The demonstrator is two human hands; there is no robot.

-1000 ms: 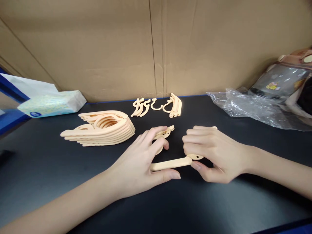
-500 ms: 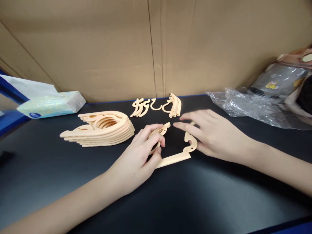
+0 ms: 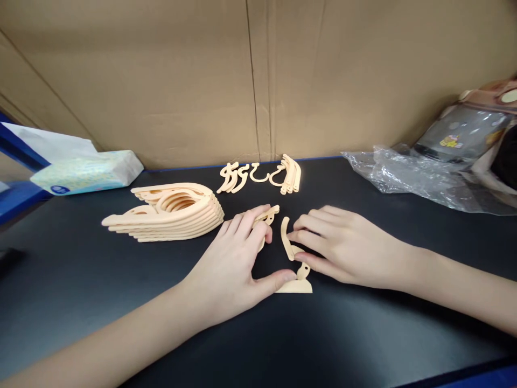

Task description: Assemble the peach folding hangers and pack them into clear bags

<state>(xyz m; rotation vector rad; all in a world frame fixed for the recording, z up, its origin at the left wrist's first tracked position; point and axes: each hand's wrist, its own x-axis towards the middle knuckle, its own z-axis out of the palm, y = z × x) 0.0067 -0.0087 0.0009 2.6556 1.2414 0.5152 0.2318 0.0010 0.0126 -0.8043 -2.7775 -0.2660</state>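
Note:
Cream plastic folding-hanger parts lie under and between my hands on the black tabletop. My left hand (image 3: 238, 258) has its fingers bent over a hanger piece (image 3: 270, 214), mostly hidden below them. Its thumb stretches out over a straight hanger bar (image 3: 297, 287), touching it near the right end. A hanger arm (image 3: 286, 240) stands angled between the hands, its short curved end pointing away from me. My right hand (image 3: 339, 242) grips this arm from the right with its fingertips and thumb. The arm's lower hinge end, with a small hole, meets the bar.
Left of the hands sits a stack of folded hangers (image 3: 177, 215). Loose hooks (image 3: 232, 178) and several short arms (image 3: 291, 173) lie along the back. A tissue pack (image 3: 89, 172) is at the far left, clear plastic film (image 3: 407, 178) at the right, before a cardboard wall (image 3: 181, 81).
My right hand has come nearer and left, closing on the hanger arm and turning it. The left thumb has stretched rightward over the bar, which has moved slightly towards me.

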